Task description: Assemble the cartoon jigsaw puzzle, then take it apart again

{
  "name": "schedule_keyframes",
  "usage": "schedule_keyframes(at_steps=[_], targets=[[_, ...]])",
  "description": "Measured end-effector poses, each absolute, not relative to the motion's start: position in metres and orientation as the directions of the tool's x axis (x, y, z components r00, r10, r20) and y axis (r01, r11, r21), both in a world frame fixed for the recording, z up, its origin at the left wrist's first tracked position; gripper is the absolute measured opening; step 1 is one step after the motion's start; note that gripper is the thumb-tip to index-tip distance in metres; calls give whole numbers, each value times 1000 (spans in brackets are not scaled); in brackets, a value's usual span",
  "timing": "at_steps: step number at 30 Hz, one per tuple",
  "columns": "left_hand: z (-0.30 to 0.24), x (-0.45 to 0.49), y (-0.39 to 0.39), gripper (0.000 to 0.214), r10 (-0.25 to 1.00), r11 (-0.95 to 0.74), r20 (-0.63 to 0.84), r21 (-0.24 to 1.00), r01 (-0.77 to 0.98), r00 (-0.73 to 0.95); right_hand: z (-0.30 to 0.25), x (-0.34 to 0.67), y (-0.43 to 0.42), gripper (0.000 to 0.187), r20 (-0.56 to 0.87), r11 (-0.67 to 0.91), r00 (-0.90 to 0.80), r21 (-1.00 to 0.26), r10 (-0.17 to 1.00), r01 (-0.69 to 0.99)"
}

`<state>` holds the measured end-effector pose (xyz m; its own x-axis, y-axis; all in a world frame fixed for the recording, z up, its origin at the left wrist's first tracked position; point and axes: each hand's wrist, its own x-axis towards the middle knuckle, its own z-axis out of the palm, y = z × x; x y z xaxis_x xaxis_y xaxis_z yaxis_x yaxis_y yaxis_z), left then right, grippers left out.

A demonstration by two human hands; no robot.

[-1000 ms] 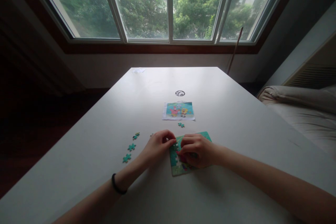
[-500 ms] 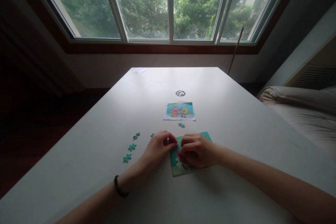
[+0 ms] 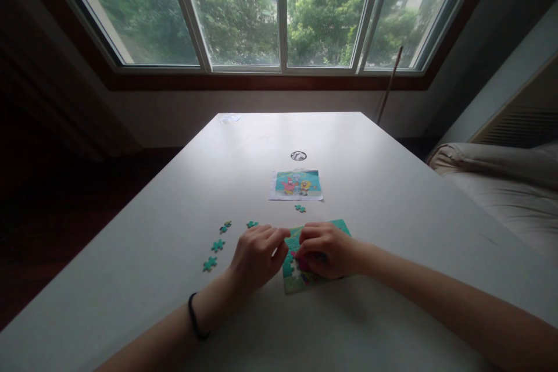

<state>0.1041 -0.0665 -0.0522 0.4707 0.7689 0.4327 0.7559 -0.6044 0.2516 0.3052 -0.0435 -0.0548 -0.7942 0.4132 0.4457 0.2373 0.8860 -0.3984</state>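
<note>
Now the left hand [image 3: 258,253] has loosened from its pinch at the left edge of the puzzle [image 3: 293,285] and lies slightly back, thumb and fingertips apart, with no piece visible in it; this appears to leave that hand free and the edge less covered. The right hand [image 3: 326,250] is curled over the puzzle's middle; whether it grips a piece cannot be told. A pale gap shows near the puzzle's left side. The puzzle lies on the table [image 3: 392,203], nearer the wearer than the picture sheet [image 3: 298,184]. A loose piece [image 3: 251,224] lies just beyond the left hand, while the tabletop extends widely rightward.
</note>
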Motion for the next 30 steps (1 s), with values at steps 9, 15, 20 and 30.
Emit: schedule_keyframes(at_steps=[9,15,20,30], targets=[[-53,105,-61,21,786,-598,321,177,781,529,-55,304,-42,13,451,895,-799,-381,398,231],[-52,105,-60,19,721,-662,367,117,740,587,-57,304,-42,15,455,897,-799,-380,394,225],[-52,102,-60,17,685,-692,377,68,719,623,-57,304,-42,13,460,902,-798,-367,389,228],[-26,96,-53,21,794,-588,199,12,809,574,-52,302,-45,13,449,953,-841,-185,301,241]])
